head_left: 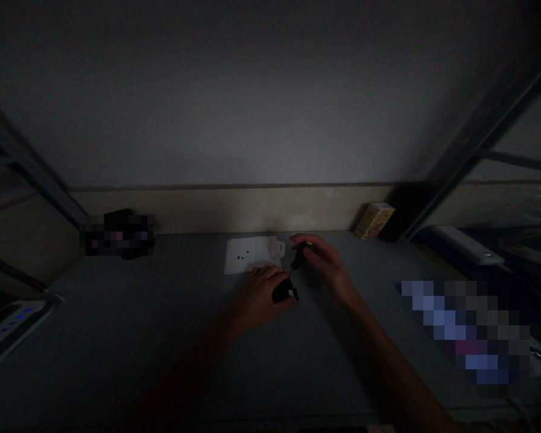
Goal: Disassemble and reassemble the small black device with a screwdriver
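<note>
My left hand (259,300) is closed around a small black object (280,292) with a pale patch at one end, held low over the grey tabletop. Its exact kind is too dark to make out. In the fingers of my right hand (331,267) is a screwdriver (300,255) with a black and yellow handle. Its thin shaft slants down to the black object, and the tip is at or near its upper edge. Just beyond my left hand lies a white sheet of paper (252,248) bearing several tiny dark pieces, possibly screws. A small whitish item (278,248) rests at the sheet's right edge.
A yellowish box (374,221) stands against the wall at the back right. A dark, blurred-out item (128,252) is at the back left. Metal frame bars (491,123) rise on both sides. A white device (466,245) lies at the right, and a pixelated bluish item nearer me.
</note>
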Action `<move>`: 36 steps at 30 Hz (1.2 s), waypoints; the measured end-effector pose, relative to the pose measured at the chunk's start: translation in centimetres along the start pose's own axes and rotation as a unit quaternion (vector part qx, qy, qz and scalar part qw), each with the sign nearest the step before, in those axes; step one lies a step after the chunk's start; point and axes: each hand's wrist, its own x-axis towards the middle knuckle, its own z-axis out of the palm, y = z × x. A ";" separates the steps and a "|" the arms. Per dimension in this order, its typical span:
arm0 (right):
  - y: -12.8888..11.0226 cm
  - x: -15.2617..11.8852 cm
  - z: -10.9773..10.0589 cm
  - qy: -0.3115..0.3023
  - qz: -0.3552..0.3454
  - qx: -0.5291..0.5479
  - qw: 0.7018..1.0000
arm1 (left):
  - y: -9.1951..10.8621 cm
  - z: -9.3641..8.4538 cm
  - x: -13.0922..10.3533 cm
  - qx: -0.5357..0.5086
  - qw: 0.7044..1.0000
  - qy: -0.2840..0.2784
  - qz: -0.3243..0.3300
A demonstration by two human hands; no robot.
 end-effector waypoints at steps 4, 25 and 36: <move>0.1 0.1 0.2 0.044 -0.013 -0.044 0.998 | -0.2 0.2 0.0 -0.003 1.000 0.004 -0.002; 0.1 0.0 0.3 0.020 -0.020 -0.034 0.999 | -0.3 0.3 0.0 0.002 1.000 0.003 0.001; 0.1 0.3 0.2 0.063 -0.048 -0.033 0.996 | -0.3 0.2 0.0 -0.003 1.000 0.001 -0.001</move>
